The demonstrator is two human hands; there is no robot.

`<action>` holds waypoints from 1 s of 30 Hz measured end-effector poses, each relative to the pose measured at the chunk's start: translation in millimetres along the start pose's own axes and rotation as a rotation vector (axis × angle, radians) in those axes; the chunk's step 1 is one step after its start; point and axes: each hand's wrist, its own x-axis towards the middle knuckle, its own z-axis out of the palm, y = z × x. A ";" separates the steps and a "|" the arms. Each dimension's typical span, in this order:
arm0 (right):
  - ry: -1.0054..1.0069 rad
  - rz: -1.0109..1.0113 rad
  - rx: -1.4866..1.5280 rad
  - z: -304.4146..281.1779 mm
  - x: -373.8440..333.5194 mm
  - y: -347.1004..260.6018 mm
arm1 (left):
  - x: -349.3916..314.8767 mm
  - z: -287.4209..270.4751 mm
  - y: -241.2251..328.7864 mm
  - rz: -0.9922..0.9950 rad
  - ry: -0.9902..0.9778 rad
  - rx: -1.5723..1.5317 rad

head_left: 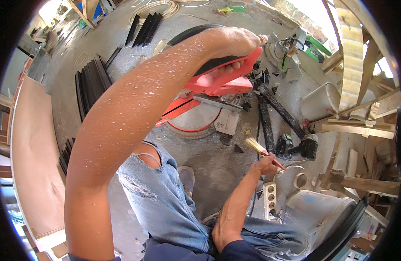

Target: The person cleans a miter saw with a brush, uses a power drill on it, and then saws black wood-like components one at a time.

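Upper centre of the frame, a red plastic-bodied mitre saw (pixel 226 85) stands on the grey floor (pixel 165 145); the left hand (pixel 240 41) curls its fingers round the saw's handle. Right of centre, the right hand (pixel 265 165) is closed on a pale-bristled wooden paintbrush (pixel 254 145). Further out, long black strips (pixel 91 85) lie upper left, a white cylindrical bucket (pixel 317 102) at right.

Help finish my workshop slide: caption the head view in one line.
Crouched low, left hand on a red mitre saw, right hand holding a light-bristled brush.
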 end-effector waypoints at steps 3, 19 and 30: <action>-0.128 0.033 0.125 2.5 -30.0 -24.4 | 5.6 -2.1 -10.0 0.090 -0.003 0.013; -0.559 -0.660 0.232 0.0 -98.6 -91.4 | 4.6 -8.3 -3.2 0.041 -0.133 0.081; -1.528 -0.593 0.006 -32.9 -182.3 -81.0 | 0.7 -0.3 -13.3 0.209 0.166 0.232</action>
